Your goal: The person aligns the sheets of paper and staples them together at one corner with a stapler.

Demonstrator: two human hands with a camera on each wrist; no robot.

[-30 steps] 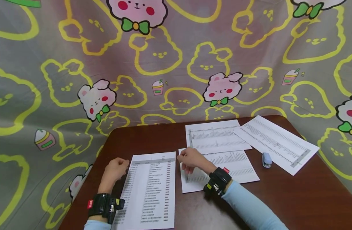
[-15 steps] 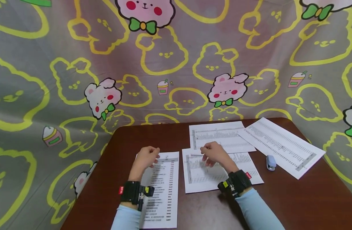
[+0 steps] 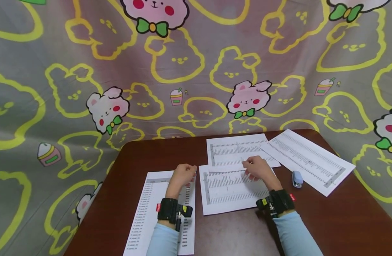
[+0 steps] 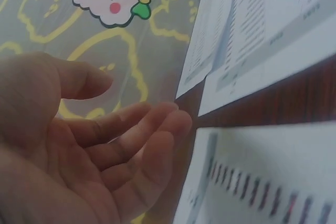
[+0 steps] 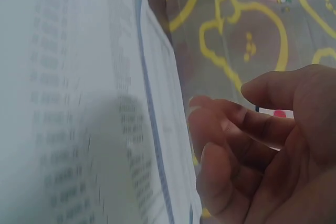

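Note:
Over the upper right part of the left printed sheet (image 3: pixel 144 220), my left hand (image 3: pixel 183 175) hovers with loosely bent fingers. The left wrist view shows that hand (image 4: pixel 100 150) with thumb and fingertips apart and nothing between them. My right hand (image 3: pixel 259 170) is above the lower middle sheet (image 3: pixel 221 208), near where the upper middle sheet (image 3: pixel 226 142) overlaps it. In the right wrist view its fingers (image 5: pixel 215 171) curve loosely beside a sheet (image 5: pixel 89 77), holding nothing. Whether they touch the paper, I cannot tell.
A third printed sheet (image 3: pixel 311 161) lies slanted at the right, its corner meeting the upper middle sheet. A small light-blue stapler (image 3: pixel 297 179) rests by its lower edge. The brown table (image 3: pixel 234 234) ends at a patterned cloth (image 3: pixel 196 78) behind.
My left hand has moved right, from the left sheet's left edge to its upper right. My right hand has moved right across the middle sheets. The papers and stapler stay in place.

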